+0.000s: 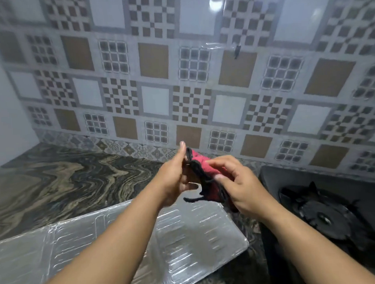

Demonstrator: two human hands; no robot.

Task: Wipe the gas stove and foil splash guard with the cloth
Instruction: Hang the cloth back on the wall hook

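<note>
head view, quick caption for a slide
Both hands hold a red cloth above the foil guard, stove at right.

gas stove cut off at right edge, cloth partly hidden by hands

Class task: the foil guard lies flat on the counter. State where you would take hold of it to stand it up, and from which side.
Grip the foil guard at its free right edge near the rounded corner, coming from the stove side. That edge is unobstructed, while both arms cross its middle. Probably pinch lightly; the thin ribbed sheet looks easy to dent.
</note>
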